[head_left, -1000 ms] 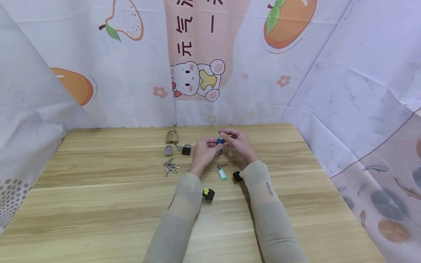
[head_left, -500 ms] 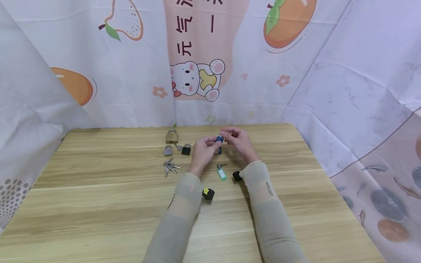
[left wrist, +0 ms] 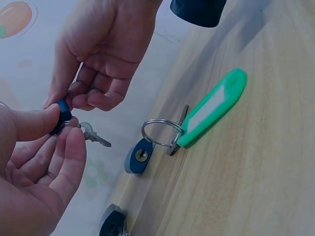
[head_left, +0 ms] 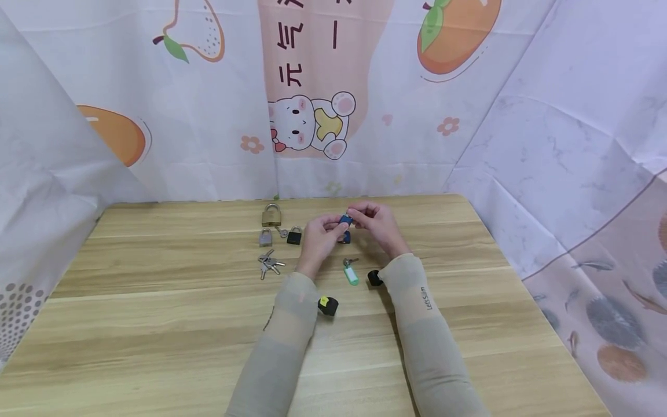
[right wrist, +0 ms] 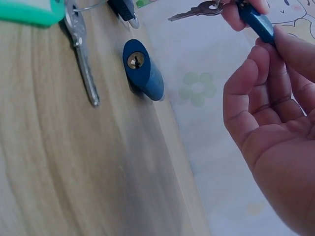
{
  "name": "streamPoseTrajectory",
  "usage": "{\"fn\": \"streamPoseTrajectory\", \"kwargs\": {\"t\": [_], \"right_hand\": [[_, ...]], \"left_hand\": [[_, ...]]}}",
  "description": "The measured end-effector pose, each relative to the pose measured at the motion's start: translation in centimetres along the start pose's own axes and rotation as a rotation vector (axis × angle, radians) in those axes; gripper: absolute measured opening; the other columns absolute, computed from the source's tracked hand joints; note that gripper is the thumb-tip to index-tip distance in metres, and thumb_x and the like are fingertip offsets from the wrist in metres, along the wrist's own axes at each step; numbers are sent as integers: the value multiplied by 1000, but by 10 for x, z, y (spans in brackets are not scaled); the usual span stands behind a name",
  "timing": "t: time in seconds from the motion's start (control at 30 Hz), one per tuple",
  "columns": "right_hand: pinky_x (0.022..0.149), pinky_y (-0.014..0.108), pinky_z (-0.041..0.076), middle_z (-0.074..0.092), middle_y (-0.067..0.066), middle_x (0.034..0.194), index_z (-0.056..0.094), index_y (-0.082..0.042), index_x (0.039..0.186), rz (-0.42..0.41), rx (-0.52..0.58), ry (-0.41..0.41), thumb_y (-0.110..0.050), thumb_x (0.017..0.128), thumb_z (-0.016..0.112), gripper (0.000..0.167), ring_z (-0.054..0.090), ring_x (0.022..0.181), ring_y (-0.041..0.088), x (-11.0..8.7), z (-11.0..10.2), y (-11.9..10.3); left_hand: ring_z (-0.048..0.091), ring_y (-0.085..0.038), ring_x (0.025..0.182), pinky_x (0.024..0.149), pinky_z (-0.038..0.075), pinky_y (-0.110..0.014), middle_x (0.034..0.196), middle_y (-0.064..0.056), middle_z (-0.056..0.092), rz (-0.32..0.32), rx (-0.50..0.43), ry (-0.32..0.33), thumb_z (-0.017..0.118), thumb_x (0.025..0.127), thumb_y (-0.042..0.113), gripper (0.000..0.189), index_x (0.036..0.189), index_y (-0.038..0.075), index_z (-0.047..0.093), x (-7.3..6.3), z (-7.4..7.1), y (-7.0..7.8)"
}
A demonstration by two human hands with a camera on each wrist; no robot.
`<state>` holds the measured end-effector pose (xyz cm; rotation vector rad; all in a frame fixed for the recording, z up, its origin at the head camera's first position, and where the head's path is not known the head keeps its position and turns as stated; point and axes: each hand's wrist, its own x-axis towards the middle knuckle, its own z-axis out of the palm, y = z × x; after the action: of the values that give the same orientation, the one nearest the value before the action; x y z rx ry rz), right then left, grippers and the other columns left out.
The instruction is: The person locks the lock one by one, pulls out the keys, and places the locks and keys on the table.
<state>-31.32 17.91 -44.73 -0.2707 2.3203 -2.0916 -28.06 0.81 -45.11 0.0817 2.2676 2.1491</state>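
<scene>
My left hand (head_left: 318, 242) pinches a blue key tag (right wrist: 261, 27) between thumb and fingers, above the table's far part. A metal ring (left wrist: 71, 123) and a small key (left wrist: 97, 136) hang at the left fingers' end of it. The thumb and fingertips of my right hand (head_left: 378, 226) pinch the tag's other end. Below the hands a blue padlock (right wrist: 145, 71) stands on the table, its brass keyhole facing the near side. Nearer lies a green key tag (left wrist: 214, 108) with a ring and key (right wrist: 81, 59). The fingers partly cover the blue tag.
Left of the hands stand a brass padlock (head_left: 271, 216), a grey padlock (head_left: 266, 238) and a black padlock (head_left: 294, 236). A small key (head_left: 282, 233) lies among them. Several loose keys (head_left: 270, 263) lie nearer. A patterned curtain (head_left: 208, 145) hangs behind the table.
The blue tag has tilted and shifted slightly left between my fingers. More of the blue padlock beneath shows now. Both arms are nearly still.
</scene>
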Motion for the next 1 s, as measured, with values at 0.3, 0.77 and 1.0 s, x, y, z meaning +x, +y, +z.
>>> {"fn": "streamPoseTrajectory", "kwargs": {"t": [0.3,0.77,1.0], "right_hand": [[76,36,60,73,6,92,74,-1,105,-23,-11,-7,-19,95,75,21,65,77,17,3,2,-4],[74,35,60,73,5,92,75,-1,105,-16,-39,-22,-18,96,73,19,65,76,14,2,6,-5],[73,32,60,72,9,94,71,5,113,-20,-3,-4,-20,96,72,30,65,76,14,4,6,-3]], "left_hand": [[72,-25,83,74,60,-27,97,-12,74,13,-67,14,75,93,8,24,114,-3,72,1,-4,5],[71,-30,87,74,60,-27,98,-14,73,-32,-123,23,74,93,7,24,114,-4,72,0,-5,5],[70,-24,79,73,61,-27,100,-16,74,-24,-188,-11,75,92,6,29,118,-6,70,2,-5,3]]}}
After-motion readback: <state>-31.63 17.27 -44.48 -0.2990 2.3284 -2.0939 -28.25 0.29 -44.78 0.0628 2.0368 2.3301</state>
